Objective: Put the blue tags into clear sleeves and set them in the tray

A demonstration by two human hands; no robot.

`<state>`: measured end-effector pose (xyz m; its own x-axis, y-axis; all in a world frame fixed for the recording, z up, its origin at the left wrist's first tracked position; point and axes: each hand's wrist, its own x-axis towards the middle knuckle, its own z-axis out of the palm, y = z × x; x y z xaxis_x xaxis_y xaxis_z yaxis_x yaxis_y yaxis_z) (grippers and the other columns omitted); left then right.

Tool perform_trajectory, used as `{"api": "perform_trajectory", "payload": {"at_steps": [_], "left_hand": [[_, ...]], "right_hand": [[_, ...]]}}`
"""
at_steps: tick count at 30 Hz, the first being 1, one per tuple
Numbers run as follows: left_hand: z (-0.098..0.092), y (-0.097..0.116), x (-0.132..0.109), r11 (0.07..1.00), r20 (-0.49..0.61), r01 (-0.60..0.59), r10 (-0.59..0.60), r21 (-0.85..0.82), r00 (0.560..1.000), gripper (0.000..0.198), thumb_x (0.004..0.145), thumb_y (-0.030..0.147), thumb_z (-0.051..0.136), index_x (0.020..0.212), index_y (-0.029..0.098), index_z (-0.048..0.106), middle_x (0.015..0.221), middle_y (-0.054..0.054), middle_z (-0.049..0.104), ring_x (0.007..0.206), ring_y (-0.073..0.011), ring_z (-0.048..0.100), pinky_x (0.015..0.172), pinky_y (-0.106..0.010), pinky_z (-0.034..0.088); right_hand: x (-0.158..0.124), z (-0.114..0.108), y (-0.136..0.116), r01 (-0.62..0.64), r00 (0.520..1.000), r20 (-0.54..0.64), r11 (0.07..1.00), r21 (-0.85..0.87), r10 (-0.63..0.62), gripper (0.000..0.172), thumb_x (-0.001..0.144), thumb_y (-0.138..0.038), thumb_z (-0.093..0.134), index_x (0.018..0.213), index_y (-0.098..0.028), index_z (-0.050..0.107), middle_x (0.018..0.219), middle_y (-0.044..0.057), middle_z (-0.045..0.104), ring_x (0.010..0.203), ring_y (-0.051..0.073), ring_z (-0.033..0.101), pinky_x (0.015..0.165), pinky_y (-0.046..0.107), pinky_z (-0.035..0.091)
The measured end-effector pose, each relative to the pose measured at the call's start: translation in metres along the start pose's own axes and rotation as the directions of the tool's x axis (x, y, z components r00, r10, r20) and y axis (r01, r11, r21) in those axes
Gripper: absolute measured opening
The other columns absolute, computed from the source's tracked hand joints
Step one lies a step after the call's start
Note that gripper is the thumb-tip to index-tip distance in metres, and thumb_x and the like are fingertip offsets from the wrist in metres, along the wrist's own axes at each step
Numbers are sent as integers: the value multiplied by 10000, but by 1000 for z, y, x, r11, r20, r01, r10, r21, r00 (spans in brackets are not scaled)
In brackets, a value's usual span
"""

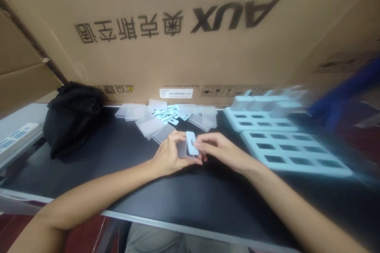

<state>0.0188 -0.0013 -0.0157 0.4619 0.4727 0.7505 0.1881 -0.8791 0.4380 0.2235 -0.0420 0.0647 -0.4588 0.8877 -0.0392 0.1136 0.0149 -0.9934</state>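
Note:
My left hand point(170, 155) and my right hand point(218, 149) meet over the middle of the black table point(118, 174). Between them they hold a small light blue plastic piece point(191, 143) with a slot in it, set against a clear plastic case point(181, 149). The fingers of my left hand wrap round the case from the left. From the right, my right hand pinches the blue piece. Just behind the hands lies a pile of clear cases and blue pieces point(166, 116).
Light blue trays with rectangular pockets point(292, 150) lie at the right, blurred. A black bag point(71, 116) sits at the back left. A large cardboard box marked AUX point(190, 27) stands along the table's far edge. A white power strip point(18, 136) is at far left.

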Motion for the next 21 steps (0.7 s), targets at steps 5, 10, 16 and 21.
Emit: {"api": "perform_trajectory", "payload": {"at_steps": [5,10,16,21], "left_hand": [[-2,-3,-3,998,61,32,-30,-45,998,830,833,729,695,1345,246,255,1203,-136,638,990,-249,695,840,-427,576],[-9,5,-2,992,173,123,-116,-32,978,768,927,774,489,1416,195,362,1136,-134,671,896,-254,706,796,-410,577],[-10,14,4,992,241,46,-16,-118,970,541,973,608,484,1328,200,455,991,-77,694,849,-230,696,830,-389,583],[-10,13,1,995,346,67,-40,-68,937,568,913,589,519,1313,189,467,1064,-99,677,817,-225,679,754,-360,584]], "right_hand": [[0,13,1,-21,999,48,999,27,20,534,827,-656,729,656,-153,680,610,36,675,576,115,565,610,256,441],[-1,19,4,-52,997,66,998,40,49,567,854,-689,675,666,-155,676,596,46,675,590,128,591,635,265,446],[-1,-4,1,-15,987,155,993,-120,34,533,970,-594,500,705,-160,660,672,51,688,617,138,613,656,288,471],[30,-29,-16,31,991,-100,890,-454,-86,249,935,-315,473,822,-174,645,777,35,698,664,141,623,652,275,471]]}}
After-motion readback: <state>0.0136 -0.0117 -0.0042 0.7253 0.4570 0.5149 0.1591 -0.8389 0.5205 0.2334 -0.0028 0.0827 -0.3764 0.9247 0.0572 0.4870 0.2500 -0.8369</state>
